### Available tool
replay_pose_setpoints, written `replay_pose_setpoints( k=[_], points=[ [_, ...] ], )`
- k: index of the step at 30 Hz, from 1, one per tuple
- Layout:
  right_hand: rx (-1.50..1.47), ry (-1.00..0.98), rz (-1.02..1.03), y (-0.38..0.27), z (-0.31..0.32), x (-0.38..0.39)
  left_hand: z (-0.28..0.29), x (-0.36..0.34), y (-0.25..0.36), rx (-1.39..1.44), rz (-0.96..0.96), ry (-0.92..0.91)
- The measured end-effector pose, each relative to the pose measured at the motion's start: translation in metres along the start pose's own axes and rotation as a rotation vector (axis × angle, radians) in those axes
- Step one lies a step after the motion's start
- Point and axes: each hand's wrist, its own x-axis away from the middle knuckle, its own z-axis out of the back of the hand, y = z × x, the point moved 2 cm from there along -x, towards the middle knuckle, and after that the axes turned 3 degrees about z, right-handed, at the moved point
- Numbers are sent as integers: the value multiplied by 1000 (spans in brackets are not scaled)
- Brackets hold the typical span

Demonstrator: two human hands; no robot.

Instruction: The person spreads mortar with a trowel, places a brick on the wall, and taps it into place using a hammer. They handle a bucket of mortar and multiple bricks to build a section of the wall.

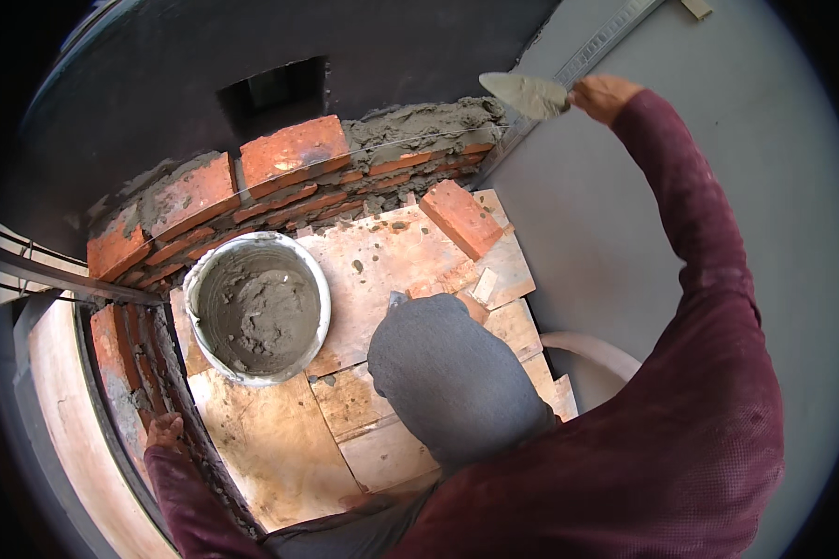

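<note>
Nearest, the left hand [165, 430] rests with fingers curled against the side brick wall [121, 359], gripping nothing. Beyond it the bucket of mortar [257, 307] stands on the plywood boards [382, 256], a loose brick [461, 218] just past it. Farthest, the right hand [604, 96] is closed round a trowel [526, 93] loaded with mortar, held above the back wall's mortar bed [424, 123]. The step looks like bedding mortar; next calls for spreading it evenly.

Mortar bucket [257, 308] on boards [382, 261], brick wall [289, 158] behind, loose brick [460, 217] apparently right.
</note>
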Motion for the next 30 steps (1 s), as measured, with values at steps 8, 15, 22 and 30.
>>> replay_pose_setpoints(
  k=[8,15,22,30],
  points=[
    [-1726,81,-569,-203,-214,6,-8,-8,42,-36,-118,-73],
    [-2054,575,-653,-318,-232,-111,-15,36,105,-242,-45,-40],
    [-1575,645,-388,-418,-198,-100,10,127,80,-457,210,-45],
    [-1505,410,105,-367,-191,26,30,153,107,-265,114,-31]
  ],
)
